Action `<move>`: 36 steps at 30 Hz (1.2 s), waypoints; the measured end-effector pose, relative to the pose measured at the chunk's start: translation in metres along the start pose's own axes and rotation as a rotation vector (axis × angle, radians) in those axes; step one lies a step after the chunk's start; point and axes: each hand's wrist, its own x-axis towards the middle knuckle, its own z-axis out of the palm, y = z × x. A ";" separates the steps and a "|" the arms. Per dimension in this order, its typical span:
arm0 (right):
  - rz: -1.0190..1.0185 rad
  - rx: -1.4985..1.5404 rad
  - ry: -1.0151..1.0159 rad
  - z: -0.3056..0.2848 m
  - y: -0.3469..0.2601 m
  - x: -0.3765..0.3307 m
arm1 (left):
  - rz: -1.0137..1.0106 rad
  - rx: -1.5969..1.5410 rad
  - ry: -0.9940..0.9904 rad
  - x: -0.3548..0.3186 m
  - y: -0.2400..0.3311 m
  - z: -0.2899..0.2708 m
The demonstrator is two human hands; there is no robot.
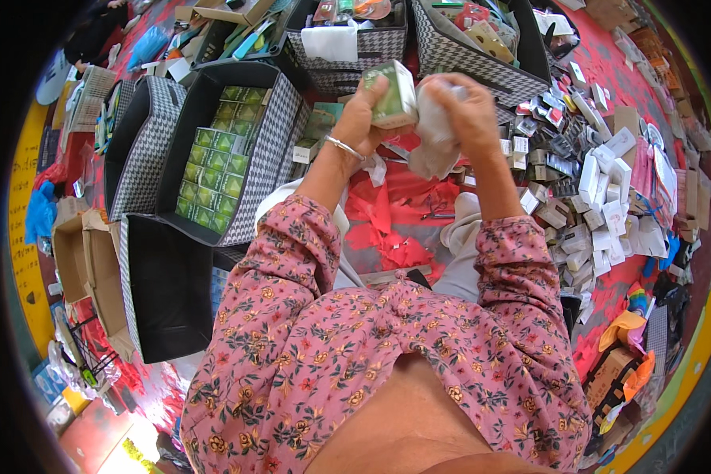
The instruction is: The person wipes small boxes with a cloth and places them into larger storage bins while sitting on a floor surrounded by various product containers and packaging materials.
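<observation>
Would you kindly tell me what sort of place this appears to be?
Probably a small-goods stall or sorting area: a houndstooth bin holds rows of green boxes, and a heap of small boxes lies on red ground covering.

open cardboard box (107, 276), jumbled white boxes (589, 180)

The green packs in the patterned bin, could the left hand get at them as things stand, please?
Probably: the patterned bin stands open nearby and nothing covers the green packs, though the left hand holds a green-and-white box.
</observation>
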 end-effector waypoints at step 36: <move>0.131 -0.210 0.176 -0.029 0.047 0.024 | 0.255 -0.367 0.429 -0.081 0.104 -0.051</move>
